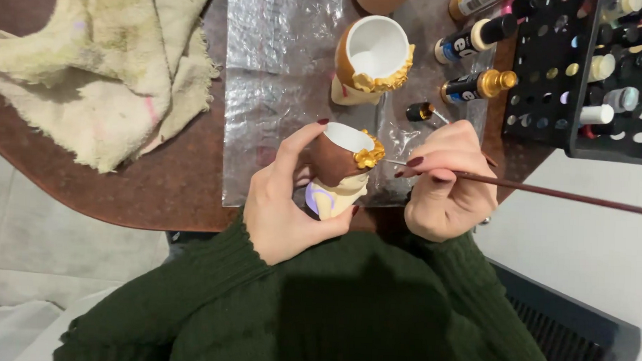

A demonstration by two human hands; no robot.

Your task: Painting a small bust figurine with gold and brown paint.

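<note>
My left hand [285,200] grips a small ceramic figurine pot [339,170], brown on top with a white inside, a gold flower trim and a cream and lilac base. In my right hand [449,181] I pinch a thin dark-handled paintbrush [548,192]. Its tip touches the gold trim on the pot. A second, similar pot [371,58] with a white inside and gold trim stands farther back on the clear plastic sheet [275,72].
Several small paint bottles [477,85] lie right of the far pot, with a loose cap [419,111]. A black perforated rack [588,69] holds more bottles at the right. A stained cloth [97,59] lies on the brown round table [157,189] at the left.
</note>
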